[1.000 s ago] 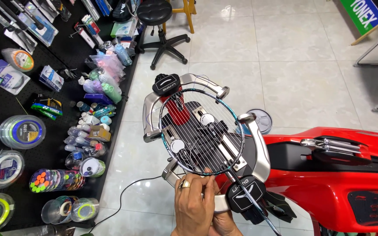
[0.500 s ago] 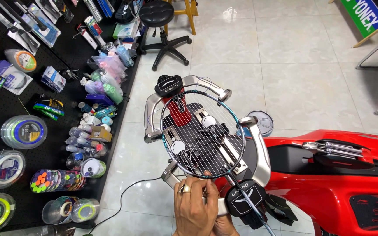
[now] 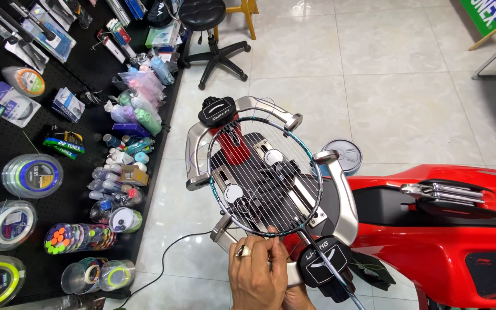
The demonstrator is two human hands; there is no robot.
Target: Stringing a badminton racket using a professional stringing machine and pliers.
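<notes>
Since a second ago the left hand (image 3: 258,274) has shifted only slightly, its fingertips now pinched right at the lower rim of the badminton racket (image 3: 264,175), where they seem to grip a thin string (image 3: 273,240); the strand itself is too fine to follow; a ring sits on one finger. Behind that hand the right hand (image 3: 297,297) is mostly hidden and cut off by the frame's bottom edge, so whether it is closed on anything cannot be told.

Clamped flat in the silver cradle (image 3: 348,198) of the red stringing machine (image 3: 449,241), the racket lies just above the hands, its head partly strung; its shaft runs down past a black clamp (image 3: 324,261) just right of the hands and leaves the picture. A second black clamp (image 3: 217,111) holds the racket's far tip.

Left of the racket, a black shelf (image 3: 7,149) carries string reels (image 3: 32,175); clear round tubs (image 3: 76,238) there hold small coloured pieces, hard to make out; clear bags (image 3: 139,86) hold pale items. Right of the racket's far end a round lidded tub (image 3: 343,155) stands on the tiled floor (image 3: 397,69), half hidden by the cradle; beyond the racket stands a black stool (image 3: 205,23), cut off at the top.
</notes>
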